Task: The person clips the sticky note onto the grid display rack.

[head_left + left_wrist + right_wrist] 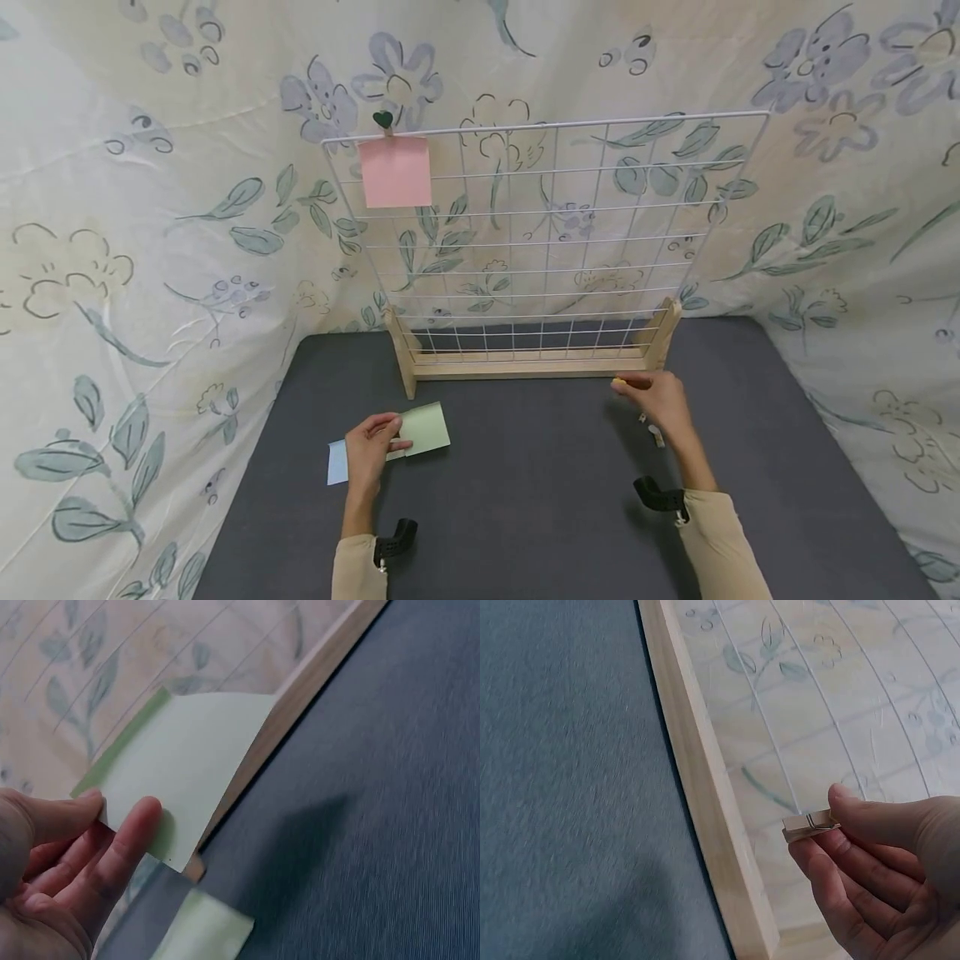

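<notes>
A pale green paper note [426, 429] is pinched between the thumb and fingers of my left hand [366, 454], raised over the table's left part. Another green note [206, 930] lies below it in the left wrist view, and a blue note [337, 463] shows beside the hand. My right hand [660, 402] pinches a small wooden clothespin [807, 824] by one end, near the right foot of the grid stand. In the head view a yellow bit shows at those fingertips. Two more small clothespins [657, 436] lie on the table under this hand.
A white wire grid [555, 125] stands in a wooden base [525, 367] at the table's back. A pink note [395, 172] hangs at its top left from a clip with a dark green heart [383, 120]. Floral cloth [135, 250] surrounds the dark table [525, 483].
</notes>
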A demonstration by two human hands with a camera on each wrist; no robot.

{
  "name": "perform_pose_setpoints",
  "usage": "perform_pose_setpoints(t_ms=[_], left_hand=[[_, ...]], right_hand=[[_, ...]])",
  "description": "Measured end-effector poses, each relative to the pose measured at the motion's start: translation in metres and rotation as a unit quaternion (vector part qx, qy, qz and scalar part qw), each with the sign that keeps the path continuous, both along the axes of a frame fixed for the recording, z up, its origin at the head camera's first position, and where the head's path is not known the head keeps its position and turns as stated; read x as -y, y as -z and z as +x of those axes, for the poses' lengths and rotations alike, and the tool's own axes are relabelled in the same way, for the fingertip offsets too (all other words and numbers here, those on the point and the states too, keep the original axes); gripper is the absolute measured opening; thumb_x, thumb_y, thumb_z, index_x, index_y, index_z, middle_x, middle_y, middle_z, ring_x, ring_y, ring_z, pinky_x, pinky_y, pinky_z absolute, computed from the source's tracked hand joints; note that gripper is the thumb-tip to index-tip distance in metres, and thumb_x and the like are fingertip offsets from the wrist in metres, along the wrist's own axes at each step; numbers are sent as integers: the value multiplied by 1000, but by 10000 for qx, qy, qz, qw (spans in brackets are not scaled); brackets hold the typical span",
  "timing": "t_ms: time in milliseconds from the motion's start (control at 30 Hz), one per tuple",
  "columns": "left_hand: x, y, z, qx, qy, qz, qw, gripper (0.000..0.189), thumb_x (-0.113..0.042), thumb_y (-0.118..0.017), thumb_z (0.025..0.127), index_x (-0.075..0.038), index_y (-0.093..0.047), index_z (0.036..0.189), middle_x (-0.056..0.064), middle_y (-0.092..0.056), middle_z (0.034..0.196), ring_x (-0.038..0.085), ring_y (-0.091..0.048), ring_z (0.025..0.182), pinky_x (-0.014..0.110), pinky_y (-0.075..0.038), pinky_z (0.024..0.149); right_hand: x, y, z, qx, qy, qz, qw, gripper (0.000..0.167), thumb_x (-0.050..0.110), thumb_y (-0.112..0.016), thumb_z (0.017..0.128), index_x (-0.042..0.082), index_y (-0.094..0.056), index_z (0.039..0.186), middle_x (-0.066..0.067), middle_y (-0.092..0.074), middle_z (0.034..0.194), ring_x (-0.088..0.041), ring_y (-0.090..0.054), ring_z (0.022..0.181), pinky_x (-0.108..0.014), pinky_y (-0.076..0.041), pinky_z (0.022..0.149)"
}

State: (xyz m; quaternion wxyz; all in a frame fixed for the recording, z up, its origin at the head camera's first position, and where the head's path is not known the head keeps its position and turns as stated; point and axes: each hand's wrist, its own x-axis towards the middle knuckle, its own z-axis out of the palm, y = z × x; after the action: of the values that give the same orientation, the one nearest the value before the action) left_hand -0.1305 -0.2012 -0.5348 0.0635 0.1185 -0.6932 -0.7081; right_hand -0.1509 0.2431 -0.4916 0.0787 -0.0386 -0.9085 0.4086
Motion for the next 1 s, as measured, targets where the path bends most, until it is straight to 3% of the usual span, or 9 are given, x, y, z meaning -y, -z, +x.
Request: perform_pose_setpoints(t_ms=[267,600,833,900,1000], left_hand=[[-27,-13,-16,-334,387,57,9987,18,0,-68,91,13,-66,103,20,-66,90,19,-68,70,39,-64,64],[-58,-28,-21,-452,725,427,9954,17,5,-67,90,16,-65,103,26,-64,90,22,-64,68,46,-63,68],[-69,-53,-14,-510,958,235,9938,17,8,-65,90,18,-64,103,31,-64,92,28,-67,71,50,-62,71],[-70,-55,-15,-538,962,204,9937,17,8,-65,90,18,-64,103,31,-64,92,27,-67,71,50,-62,71],[-69,-48,-21,-531,941,212,9939,16,6,-65,90,16,-65,103,30,-64,93,26,-67,72,49,-62,70]], right_hand=[[16,-12,-13,-54,-159,-153,9997,30,19,-73,90,-1,-72,113,-20,-72,101,-33,-70,88,-37,-59,67],[34,-30,-26,-312,-576,-431,9969,29,16,-71,92,-4,-71,112,-20,-72,97,-31,-71,82,-26,-60,64],[46,-37,-31,-268,-807,-718,9938,29,12,-70,92,-8,-69,113,-23,-72,97,-37,-70,86,-37,-63,68],[48,-37,-32,-248,-798,-728,9938,29,12,-70,92,-8,-69,113,-23,-72,98,-38,-70,88,-41,-63,71],[50,-38,-32,-228,-831,-740,9935,28,12,-69,93,-7,-68,114,-24,-71,100,-39,-69,89,-48,-62,75]])
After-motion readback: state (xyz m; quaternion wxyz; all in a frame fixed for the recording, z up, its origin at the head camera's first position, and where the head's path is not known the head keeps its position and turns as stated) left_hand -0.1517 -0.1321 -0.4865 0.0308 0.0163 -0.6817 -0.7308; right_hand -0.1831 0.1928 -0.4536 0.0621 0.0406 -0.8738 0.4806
